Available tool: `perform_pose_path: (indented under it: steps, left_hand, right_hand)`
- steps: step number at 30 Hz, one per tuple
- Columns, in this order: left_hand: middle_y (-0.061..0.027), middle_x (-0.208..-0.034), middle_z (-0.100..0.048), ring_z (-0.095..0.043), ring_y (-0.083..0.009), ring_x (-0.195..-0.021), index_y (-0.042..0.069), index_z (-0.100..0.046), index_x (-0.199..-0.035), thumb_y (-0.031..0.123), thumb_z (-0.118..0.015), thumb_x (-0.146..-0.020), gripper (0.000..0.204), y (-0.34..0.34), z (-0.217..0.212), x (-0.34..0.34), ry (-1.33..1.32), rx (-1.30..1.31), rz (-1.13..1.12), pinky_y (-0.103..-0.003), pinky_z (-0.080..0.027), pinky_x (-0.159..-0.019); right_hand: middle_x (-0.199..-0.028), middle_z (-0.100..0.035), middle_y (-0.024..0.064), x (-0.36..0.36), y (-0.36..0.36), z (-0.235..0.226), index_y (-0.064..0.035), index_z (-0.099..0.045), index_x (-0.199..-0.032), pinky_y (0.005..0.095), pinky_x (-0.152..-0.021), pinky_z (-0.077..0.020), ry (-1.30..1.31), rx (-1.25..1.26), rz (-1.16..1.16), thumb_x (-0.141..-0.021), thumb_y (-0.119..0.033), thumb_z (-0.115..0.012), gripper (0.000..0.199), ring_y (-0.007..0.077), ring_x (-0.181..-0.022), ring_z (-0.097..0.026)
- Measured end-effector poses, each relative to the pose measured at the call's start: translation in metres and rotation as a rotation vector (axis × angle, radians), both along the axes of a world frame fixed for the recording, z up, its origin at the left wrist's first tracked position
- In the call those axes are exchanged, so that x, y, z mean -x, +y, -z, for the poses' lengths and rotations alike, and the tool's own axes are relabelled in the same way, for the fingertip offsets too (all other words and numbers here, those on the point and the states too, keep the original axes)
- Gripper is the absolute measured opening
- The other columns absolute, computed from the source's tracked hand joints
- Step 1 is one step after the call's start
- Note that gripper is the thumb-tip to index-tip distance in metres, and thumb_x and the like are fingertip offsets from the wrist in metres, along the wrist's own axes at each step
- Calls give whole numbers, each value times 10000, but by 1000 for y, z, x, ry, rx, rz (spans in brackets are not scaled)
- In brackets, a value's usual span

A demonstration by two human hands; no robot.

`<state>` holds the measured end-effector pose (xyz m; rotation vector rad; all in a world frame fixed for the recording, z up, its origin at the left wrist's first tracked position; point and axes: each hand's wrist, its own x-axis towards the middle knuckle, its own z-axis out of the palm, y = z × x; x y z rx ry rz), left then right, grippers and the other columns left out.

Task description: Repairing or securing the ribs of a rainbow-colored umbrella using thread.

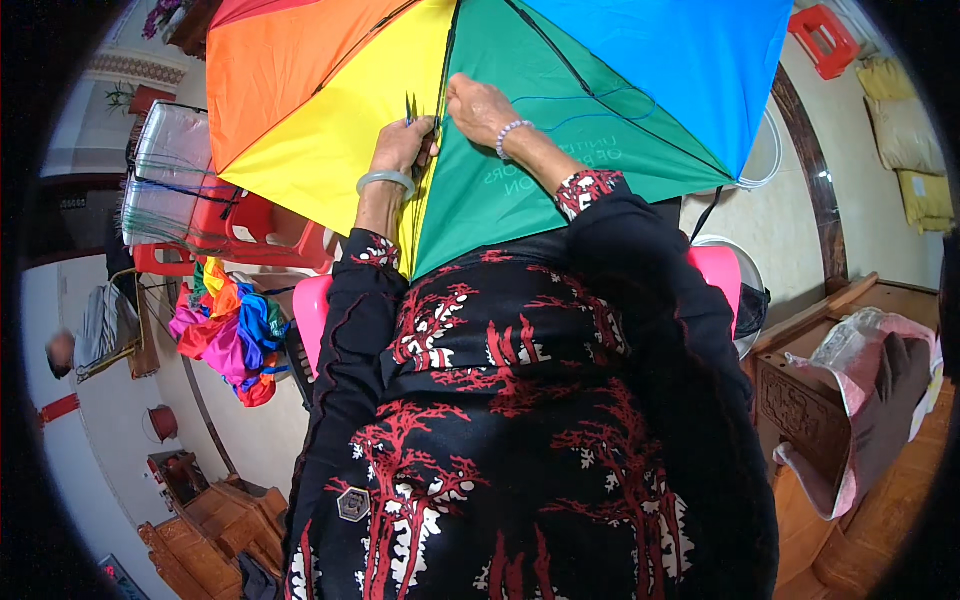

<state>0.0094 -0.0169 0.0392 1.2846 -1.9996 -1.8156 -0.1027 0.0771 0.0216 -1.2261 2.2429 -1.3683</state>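
Observation:
An open rainbow umbrella canopy [520, 90] with orange, yellow, green and blue panels lies spread in front of me, its black ribs showing. My left hand [403, 143], with a pale green bangle at the wrist, pinches a small thin tool, perhaps scissors or a needle, at the seam between the yellow and green panels. Just to its right, my right hand [481, 107], wearing a bead bracelet, presses fingertips on the green panel beside the black rib. Both black-and-red patterned sleeves reach up from the lower edge.
A heap of folded rainbow fabric [232, 335] lies at the left, under red plastic stools [265, 235] and a bundle of clear sleeves [170, 170]. A pink seat [715, 275] sits under me. A carved wooden cabinet [800, 400] with a bag stands right; wooden furniture lower left.

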Motion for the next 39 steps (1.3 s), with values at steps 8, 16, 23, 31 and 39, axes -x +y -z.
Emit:
perform_pose_path:
  steps: [8, 16, 23, 31, 39]
  left_hand:
    - [-12, -514, -516, -389, -87, -390, 65, -559, -702, 209, -515, -846, 208, -2, 1, 0, -34, -17, 25, -219, -290, -372]
    - [-10, -505, -512, -379, -77, -375, 58, -555, -700, 204, -512, -850, 213, -2, 2, -2, -3, -25, 37, -201, -281, -363]
    - [-10, -508, -514, -381, -78, -377, 57, -553, -700, 207, -521, -848, 212, -2, 0, -2, 37, -58, 46, -199, -289, -368]
    - [-38, -570, -534, -432, -91, -410, 33, -552, -750, 176, -531, -843, 172, 0, 2, -1, 95, -104, 34, -200, -331, -391]
    - [-70, -532, -511, -499, -132, -424, -5, -537, -724, 92, -510, -830, 145, 7, 3, 9, 168, -120, -7, -225, -370, -368]
  right_hand:
    - [-829, -612, 218, 8, -12, 2, 9, -596, -803, 428, -723, -483, 262, -256, -211, -753, -126, -522, 162, 361, -795, -600]
    - [-815, -622, 197, 13, -18, 2, -14, -614, -833, 414, -712, -497, 319, -137, -93, -741, -163, -573, 179, 344, -797, -608]
    - [-806, -626, 185, 8, -20, 4, -38, -620, -830, 418, -697, -498, 282, -124, 37, -749, -174, -561, 169, 336, -786, -611]
    - [-816, -621, 197, 12, -20, 4, -37, -621, -827, 429, -703, -491, 180, -103, 74, -762, -262, -554, 244, 346, -782, -605]
    - [-831, -633, 139, 27, -31, 29, -93, -644, -780, 399, -703, -482, 61, -6, 59, -716, -244, -565, 182, 309, -780, -606]
